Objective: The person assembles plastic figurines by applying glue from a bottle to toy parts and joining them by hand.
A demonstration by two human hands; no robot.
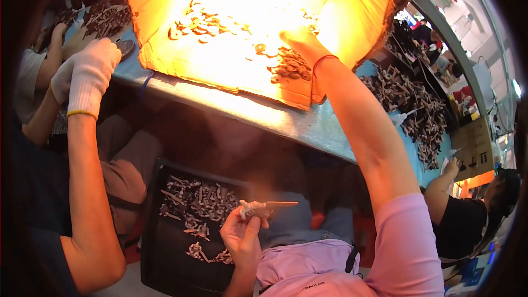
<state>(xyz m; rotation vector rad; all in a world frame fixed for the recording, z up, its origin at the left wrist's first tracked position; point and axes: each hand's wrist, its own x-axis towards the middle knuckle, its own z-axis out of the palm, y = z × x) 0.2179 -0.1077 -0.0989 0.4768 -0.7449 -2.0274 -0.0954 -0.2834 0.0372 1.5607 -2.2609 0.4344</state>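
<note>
The left hand [242, 236] pinches a small grey metal part [254, 208] above a black crate [165, 253] of similar parts. The right hand [300, 41], fingers curled, rests on brown washers [289, 66] inside the brightly lit cardboard box [352, 16].

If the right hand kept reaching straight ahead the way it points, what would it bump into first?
Probably the small round brown discs lying on the brightly lit orange cardboard sheet. The right hand already sits among them, though glare makes exact contact hard to judge.
</note>
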